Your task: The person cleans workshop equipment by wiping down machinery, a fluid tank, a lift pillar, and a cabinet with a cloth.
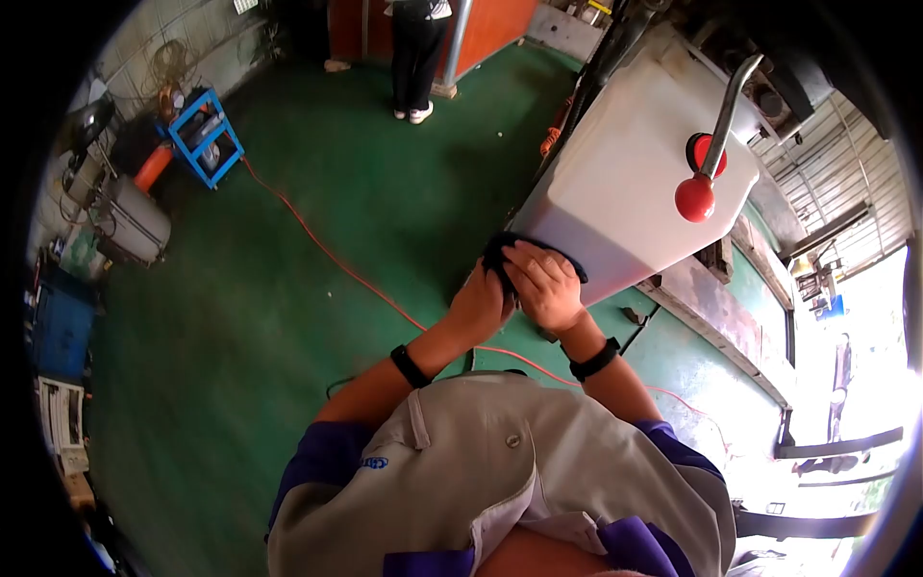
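Note:
A black cloth (496,252), soft-looking and bunched, is pressed against the near lower corner of a large white plastic tank (615,163). My right hand (544,286) lies over the cloth with its fingers bent, gripping it against the tank wall. On the other side of that corner, my left hand (484,305) curls around the cloth's lower left part; its fingertips are partly hidden. Each wrist wears a black band. A bent metal lever with a red ball knob (695,198) stands in front of the tank, near a red cap (716,154).
An orange-red cable (332,252) runs across the green floor (240,317) from a blue-framed machine (204,137), passing beneath my arms. Another person (418,58) stands at the back near an orange panel. Steel beams (721,317) lie to the right; a grey drum (135,219) stands left.

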`<act>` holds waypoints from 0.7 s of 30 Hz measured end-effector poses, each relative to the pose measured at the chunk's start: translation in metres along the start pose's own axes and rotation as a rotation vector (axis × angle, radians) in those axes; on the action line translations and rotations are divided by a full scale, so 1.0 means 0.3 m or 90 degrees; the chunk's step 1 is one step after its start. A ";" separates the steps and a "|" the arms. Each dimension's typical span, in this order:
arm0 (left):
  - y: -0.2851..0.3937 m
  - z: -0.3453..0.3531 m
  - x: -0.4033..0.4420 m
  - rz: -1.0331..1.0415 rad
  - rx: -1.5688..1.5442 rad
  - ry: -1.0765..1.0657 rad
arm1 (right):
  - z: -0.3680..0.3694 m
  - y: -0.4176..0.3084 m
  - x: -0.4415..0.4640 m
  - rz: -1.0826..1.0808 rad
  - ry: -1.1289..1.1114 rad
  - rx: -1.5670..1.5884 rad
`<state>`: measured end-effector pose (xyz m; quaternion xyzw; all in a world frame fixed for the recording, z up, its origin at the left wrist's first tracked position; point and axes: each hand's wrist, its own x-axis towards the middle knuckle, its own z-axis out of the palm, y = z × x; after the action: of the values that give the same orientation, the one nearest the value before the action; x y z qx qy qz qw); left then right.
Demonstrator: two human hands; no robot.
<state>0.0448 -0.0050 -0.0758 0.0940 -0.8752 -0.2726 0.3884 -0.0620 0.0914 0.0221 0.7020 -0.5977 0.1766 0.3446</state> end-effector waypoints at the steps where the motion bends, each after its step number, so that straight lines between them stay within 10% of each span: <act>1: -0.006 -0.030 -0.001 0.009 -0.021 -0.028 | 0.000 -0.009 0.011 0.010 -0.016 0.017; 7: 0.151 -0.278 0.276 0.191 -0.019 0.125 | -0.186 0.031 0.202 0.033 0.259 -0.093; 21: 0.247 -0.323 0.464 0.343 0.069 0.156 | -0.132 0.111 0.217 0.175 0.345 -0.291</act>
<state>0.0243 -0.0347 0.1059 -0.0892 -0.8284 -0.0993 0.5440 -0.0731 0.0708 0.1019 0.4483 -0.5976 0.2624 0.6108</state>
